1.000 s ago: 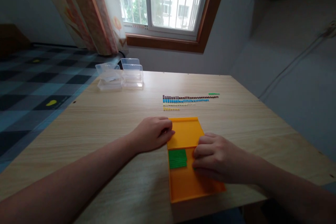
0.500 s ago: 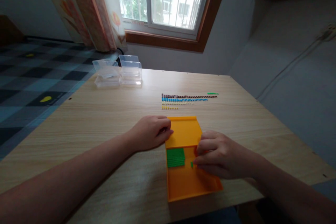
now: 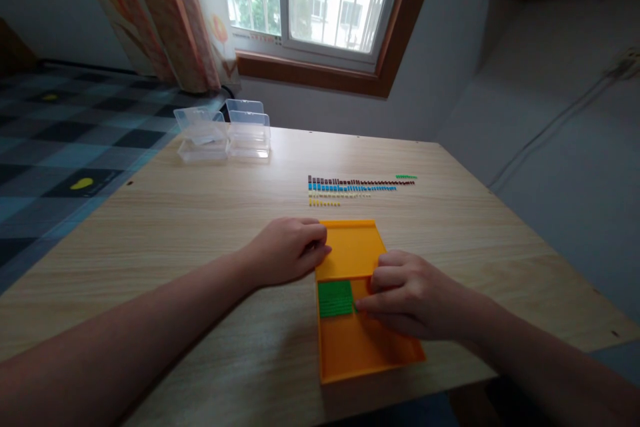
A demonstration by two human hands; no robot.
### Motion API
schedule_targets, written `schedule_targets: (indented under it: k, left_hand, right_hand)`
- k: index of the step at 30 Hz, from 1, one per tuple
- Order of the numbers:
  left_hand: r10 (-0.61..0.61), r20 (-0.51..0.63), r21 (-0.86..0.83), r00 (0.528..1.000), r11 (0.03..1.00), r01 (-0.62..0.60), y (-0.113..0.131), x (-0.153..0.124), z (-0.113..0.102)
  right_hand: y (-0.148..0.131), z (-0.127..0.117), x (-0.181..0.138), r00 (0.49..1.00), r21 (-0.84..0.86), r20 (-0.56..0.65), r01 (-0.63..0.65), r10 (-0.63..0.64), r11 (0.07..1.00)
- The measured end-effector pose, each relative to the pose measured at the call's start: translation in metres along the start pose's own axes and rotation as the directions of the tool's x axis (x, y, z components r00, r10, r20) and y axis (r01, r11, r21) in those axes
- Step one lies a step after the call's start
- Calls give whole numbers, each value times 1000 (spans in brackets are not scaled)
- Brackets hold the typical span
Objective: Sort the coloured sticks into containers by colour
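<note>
An orange box (image 3: 370, 353) lies in front of me, and a flat orange panel (image 3: 350, 250) covers its far part. My left hand (image 3: 290, 252) is closed, its curled fingers gripping the panel's left edge. Within the box's open part, several green strips (image 3: 335, 299) lie side by side in a block against the left wall. My right hand (image 3: 413, 293) reaches in from the right, its fingertips pinched on a small green piece (image 3: 356, 307) at the block's right side. Most of that piece is hidden by the fingers.
Beyond the box, small pieces lie in rows on the wooden table (image 3: 240, 193): brown (image 3: 360, 181), blue (image 3: 345, 189), pale, yellow (image 3: 323, 203) and a short green row (image 3: 406, 177). Clear plastic cases (image 3: 249, 140) with raised lids stand at the far left.
My right hand has moved left inside the box, bringing the small green piece up to the green block. My left hand keeps its place on the panel's edge.
</note>
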State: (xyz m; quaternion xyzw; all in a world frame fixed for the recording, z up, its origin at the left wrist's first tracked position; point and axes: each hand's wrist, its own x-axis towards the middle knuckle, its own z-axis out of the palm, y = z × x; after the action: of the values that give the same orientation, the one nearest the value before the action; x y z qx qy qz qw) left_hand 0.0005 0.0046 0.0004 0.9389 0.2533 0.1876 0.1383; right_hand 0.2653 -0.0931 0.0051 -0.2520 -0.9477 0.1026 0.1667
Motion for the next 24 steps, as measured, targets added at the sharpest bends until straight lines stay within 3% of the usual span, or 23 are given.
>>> schedule_targets:
  k: [24]
  left_hand:
    - [18,-15,-4,1000,1000,-18,1,0,0]
  right_hand:
    - [-5,1,3,1000,12,4,22,-22,1000]
